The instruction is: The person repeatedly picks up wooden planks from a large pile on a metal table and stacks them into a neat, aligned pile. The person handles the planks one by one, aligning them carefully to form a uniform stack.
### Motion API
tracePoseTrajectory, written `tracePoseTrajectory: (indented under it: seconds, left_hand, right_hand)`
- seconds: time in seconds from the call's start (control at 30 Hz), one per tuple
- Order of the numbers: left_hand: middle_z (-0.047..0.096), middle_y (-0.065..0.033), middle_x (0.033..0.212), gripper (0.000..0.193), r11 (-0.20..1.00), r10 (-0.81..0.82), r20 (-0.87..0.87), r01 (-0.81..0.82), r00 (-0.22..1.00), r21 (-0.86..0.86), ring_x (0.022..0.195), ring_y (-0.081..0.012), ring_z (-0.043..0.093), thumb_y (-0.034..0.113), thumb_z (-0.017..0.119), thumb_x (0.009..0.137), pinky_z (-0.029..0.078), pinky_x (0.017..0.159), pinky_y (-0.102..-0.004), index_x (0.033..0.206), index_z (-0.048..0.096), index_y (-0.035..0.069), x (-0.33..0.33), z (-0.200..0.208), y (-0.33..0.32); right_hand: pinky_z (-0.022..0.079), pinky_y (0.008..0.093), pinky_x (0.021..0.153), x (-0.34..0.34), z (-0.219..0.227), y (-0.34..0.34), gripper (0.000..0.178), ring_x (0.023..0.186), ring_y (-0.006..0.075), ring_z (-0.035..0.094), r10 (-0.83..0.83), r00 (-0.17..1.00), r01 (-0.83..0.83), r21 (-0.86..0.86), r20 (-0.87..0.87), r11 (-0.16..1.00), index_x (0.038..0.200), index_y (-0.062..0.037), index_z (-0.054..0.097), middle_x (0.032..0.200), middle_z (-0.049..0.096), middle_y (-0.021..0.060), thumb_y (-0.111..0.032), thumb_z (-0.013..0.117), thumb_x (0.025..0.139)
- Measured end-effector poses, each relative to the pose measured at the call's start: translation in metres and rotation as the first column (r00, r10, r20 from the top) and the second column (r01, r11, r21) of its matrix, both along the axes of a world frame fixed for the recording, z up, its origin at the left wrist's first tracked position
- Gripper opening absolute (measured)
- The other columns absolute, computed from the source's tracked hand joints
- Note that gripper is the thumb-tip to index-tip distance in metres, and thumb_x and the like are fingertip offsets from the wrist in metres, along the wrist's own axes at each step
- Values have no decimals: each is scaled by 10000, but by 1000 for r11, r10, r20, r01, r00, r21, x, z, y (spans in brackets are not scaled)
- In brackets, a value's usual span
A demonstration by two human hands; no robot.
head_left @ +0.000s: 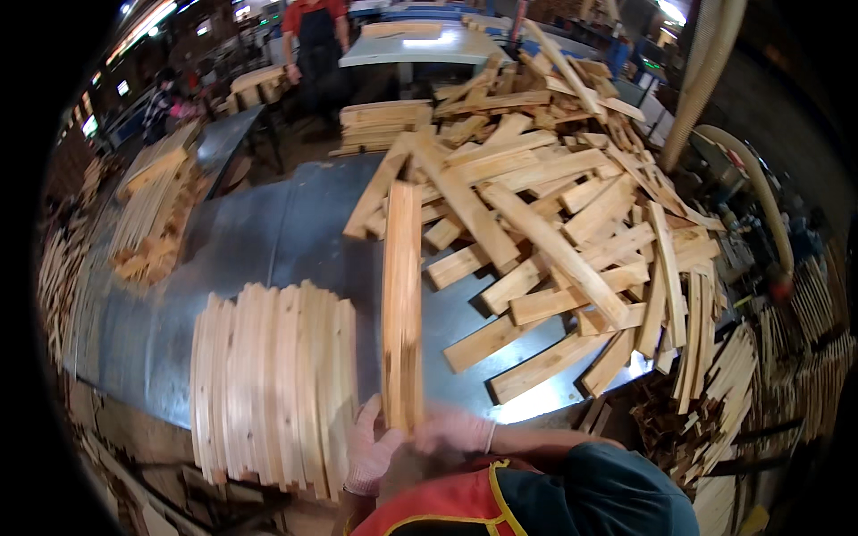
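A long, narrow wooden plank [402, 304] points away from me over the metal table, its near end at my hands. My left hand [371, 448], in a pale glove, is closed on the plank's left edge near that end. On the other side my right hand [454, 428], also gloved, is smeared by motion; it is close against the plank, but its fingers cannot be made out. Left of the plank, a row of light boards [273, 384] lies side by side. To the right spreads a big, loose heap of wooden pieces [545, 214].
The metal table [237, 237] carries another board stack [156, 205] at far left and one [384, 121] behind. A person [317, 45] in dark overalls stands at the back. A pale hose [710, 80] and scrap wood [679, 429] are on the right.
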State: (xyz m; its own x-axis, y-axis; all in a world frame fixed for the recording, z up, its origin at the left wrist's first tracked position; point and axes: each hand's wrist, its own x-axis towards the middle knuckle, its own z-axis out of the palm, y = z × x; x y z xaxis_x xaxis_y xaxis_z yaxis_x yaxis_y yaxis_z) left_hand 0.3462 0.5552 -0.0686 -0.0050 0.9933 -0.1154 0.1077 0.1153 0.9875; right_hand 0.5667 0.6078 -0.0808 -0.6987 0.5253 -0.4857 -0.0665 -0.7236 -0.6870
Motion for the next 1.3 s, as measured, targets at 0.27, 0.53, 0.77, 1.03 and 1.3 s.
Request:
tracePoseTrajectory:
  seconds: [0.27, 0.53, 0.77, 1.03, 1.3]
  left_hand:
    - [514, -200, 1515, 878, 943, -300, -211, 256, 930, -214, 1318, -295, 595, 312, 846, 799, 499, 1088, -410, 1543, 475, 31, 70, -22, 21]
    - [568, -202, 1442, 775, 870, -415, -112, 357, 903, -339, 1295, -362, 593, 386, 802, 853, 503, 1071, -421, 1519, 514, 115, 116, -48, 25]
    - [600, -196, 1421, 737, 905, -398, -287, 321, 871, -280, 1251, -372, 594, 340, 677, 902, 488, 1070, -430, 1566, 468, 100, 99, 19, 35]
    - [579, -219, 1464, 610, 968, -176, -326, 104, 929, -227, 1314, -399, 575, 346, 660, 928, 449, 1127, -442, 1448, 577, 37, 25, -8, -56]
    - [739, -85, 1117, 386, 604, 429, -317, -530, 846, -596, 1046, -183, 686, 316, 750, 950, 564, 911, -335, 1226, 693, 53, -86, -39, -224]
  right_hand:
    - [547, 325, 739, 226, 183, 297, 457, 799, 159, 650, -826, 449, 815, 535, -342, 222, 1370, -19, 571, 952, 698, 58, -145, 679, 944]
    - [448, 498, 1126, 342, -12, 258, 980, 1356, 415, 518, -790, 100, -629, 653, 605, 421, 1551, -89, 394, 1446, 547, 219, -532, 798, 775]
    - [498, 404, 1020, 271, -7, 210, 847, 1174, 274, 614, -675, 451, -144, 794, 583, 590, 1566, -92, 449, 1295, 638, 140, -272, 804, 818]
    - [512, 295, 878, 55, -75, 64, 593, 1035, 116, 599, -398, 885, 308, 340, 241, 889, 1509, -35, 529, 1201, 650, 22, -202, 675, 960]
    - [516, 322, 835, -117, -71, 31, 563, 948, 136, 607, 216, 882, -357, 293, 419, 887, 1410, -18, 591, 1149, 680, 46, -347, 710, 968]
